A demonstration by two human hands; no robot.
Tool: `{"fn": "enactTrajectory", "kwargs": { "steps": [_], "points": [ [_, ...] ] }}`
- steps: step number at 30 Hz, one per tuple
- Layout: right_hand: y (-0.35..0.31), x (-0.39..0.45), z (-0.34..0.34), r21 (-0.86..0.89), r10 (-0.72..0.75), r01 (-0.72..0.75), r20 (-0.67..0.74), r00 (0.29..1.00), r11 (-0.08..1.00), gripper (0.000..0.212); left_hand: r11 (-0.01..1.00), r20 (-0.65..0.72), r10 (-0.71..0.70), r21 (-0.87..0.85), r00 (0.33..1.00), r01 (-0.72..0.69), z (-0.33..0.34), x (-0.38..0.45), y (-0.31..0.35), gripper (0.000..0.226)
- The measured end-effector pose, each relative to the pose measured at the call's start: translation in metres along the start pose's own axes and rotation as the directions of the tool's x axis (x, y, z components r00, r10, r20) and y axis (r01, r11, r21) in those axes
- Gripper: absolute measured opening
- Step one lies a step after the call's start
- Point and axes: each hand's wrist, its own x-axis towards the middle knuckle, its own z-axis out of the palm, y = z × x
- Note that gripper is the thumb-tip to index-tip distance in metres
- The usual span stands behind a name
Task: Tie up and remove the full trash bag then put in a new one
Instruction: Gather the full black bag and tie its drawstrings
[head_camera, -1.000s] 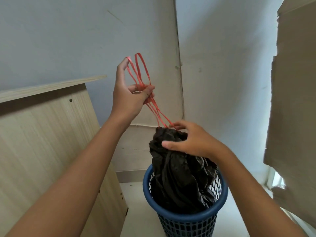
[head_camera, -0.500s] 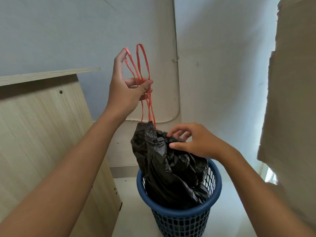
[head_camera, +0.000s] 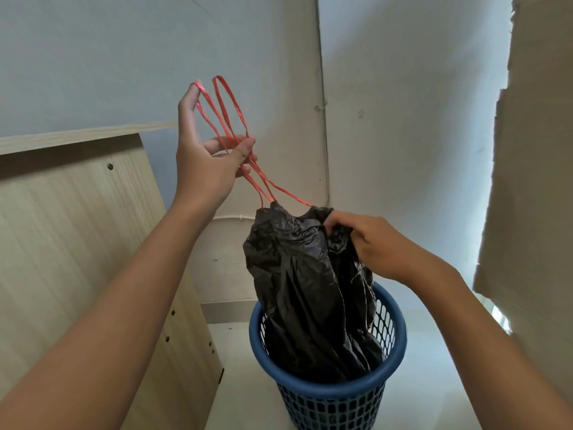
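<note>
A black trash bag [head_camera: 304, 287] stands bunched up out of a blue mesh bin [head_camera: 335, 395] on the floor. Red drawstring loops [head_camera: 229, 119] run from the bag's gathered neck up to my left hand [head_camera: 204, 159], which pinches them between thumb and fingers, with one loop hooked over a raised fingertip. My right hand [head_camera: 375, 243] grips the crumpled top of the bag on its right side, just above the bin. The strings are taut between my left hand and the bag's neck.
A light wooden cabinet [head_camera: 77, 243] stands close on the left. The room's corner [head_camera: 322, 119] is right behind the bin. A torn cardboard sheet [head_camera: 533, 181] hangs at the right edge. Pale floor [head_camera: 235, 352] lies around the bin.
The bag's neck has been pulled higher and more upright out of the bin. My right hand shifted from the bag's front to gripping its right top. My left hand still holds the strings.
</note>
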Motion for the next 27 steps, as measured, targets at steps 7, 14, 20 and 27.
{"fn": "enactTrajectory", "kwargs": {
  "steps": [7, 14, 20, 27],
  "points": [
    [-0.014, 0.004, 0.000, -0.006, 0.032, -0.033, -0.086, 0.996, 0.999, 0.052, 0.996, 0.037, 0.031, 0.083, 0.999, -0.034, 0.000, -0.006, -0.002, 0.089],
    [-0.050, -0.002, -0.020, 0.447, -0.021, 0.150, -0.280, 0.960, 0.882, 0.054, 0.981, 0.115, 0.134, 0.126, 0.984, -0.148, 0.006, -0.015, 0.019, 0.089],
    [-0.055, 0.007, -0.001, 0.481, -0.060, 0.108, -0.114, 0.992, 0.870, 0.032, 0.991, 0.199, 0.121, -0.087, 0.973, -0.105, 0.017, -0.028, 0.052, 0.082],
    [-0.081, 0.011, 0.018, 0.472, -0.096, 0.107, -0.047, 0.994, 0.875, 0.038, 0.930, 0.297, -0.113, -0.305, 0.948, 0.207, 0.009, -0.026, 0.037, 0.082]
  ]
}}
